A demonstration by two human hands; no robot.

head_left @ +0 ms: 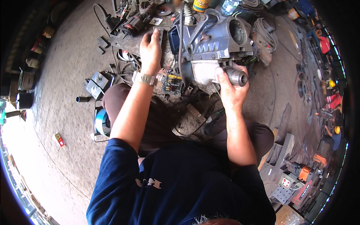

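Note:
A large blue-grey metal machine housing (210, 39) stands in front of me, with a round opening at its right end. Below it sits a paler metal body (202, 71), from which a short cylindrical metal shaft (237, 77) sticks out to the right. My right hand (233, 90) wraps round this shaft, thumb on its near side. To the left of the housing, my left hand (150, 50) is raised beside a flat metal plate (129, 43). Its thumb and fingers are apart, and I see nothing held in it.
A grey metal box (99, 84) and a short black tube (82, 99) lie left of my knee, near a blue spool (101, 122). Coiled cable (266, 32) lies beyond the housing. Power tools (303, 172) sit at the lower right. A small red object (59, 139) rests on the floor.

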